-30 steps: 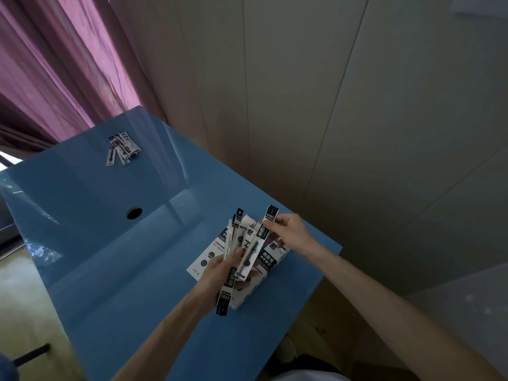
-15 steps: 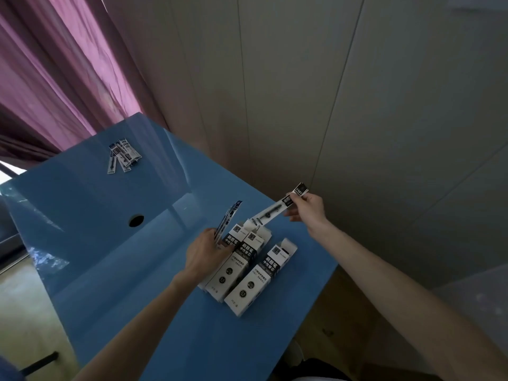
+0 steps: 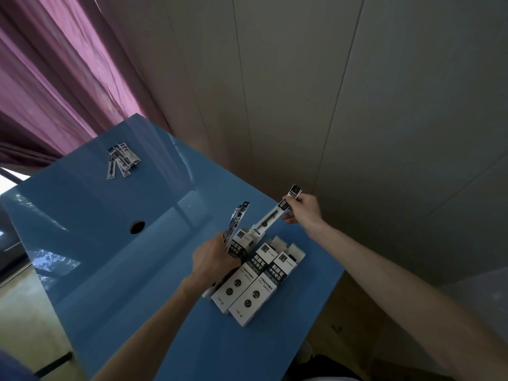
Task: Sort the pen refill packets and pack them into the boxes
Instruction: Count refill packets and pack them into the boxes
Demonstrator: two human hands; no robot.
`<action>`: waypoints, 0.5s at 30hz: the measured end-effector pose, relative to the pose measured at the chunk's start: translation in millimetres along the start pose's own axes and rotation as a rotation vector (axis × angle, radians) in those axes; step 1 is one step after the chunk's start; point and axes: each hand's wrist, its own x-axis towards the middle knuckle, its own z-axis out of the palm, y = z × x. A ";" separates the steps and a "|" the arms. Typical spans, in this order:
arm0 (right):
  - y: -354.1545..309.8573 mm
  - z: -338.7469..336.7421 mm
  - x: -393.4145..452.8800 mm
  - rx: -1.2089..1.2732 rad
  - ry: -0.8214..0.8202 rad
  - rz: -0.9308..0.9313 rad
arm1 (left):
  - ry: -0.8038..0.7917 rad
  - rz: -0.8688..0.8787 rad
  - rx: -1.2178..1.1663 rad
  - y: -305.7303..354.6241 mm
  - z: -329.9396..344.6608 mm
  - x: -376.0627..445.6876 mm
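Pinching one refill packet (image 3: 270, 215) by its dark top end in the right hand (image 3: 303, 213), feeding its lower tip into the farthest open box (image 3: 242, 244) on the bench (image 3: 110, 243). Gripping a fan of more packets (image 3: 236, 220) in the curled left hand (image 3: 211, 257); probably handling as light, thin, bendy and slick, so likely needing a firm end grip

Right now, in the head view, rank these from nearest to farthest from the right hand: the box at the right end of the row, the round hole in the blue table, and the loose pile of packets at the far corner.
1. White-and-black cardboard box at the row's right end, just below the right hand.
2. Round dark hole, mid-table, left.
3. Loose pile of refill packets, far left corner.
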 end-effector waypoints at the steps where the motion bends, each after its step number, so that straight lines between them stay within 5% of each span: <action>1: -0.7 0.2 0.8 -0.007 0.003 0.000 | 0.016 -0.013 -0.037 -0.8 0.9 -2.3; 15: -50.1 12.1 -34.5 -0.248 0.007 -0.430 | 0.291 0.072 -0.587 -5.8 3.5 -49.6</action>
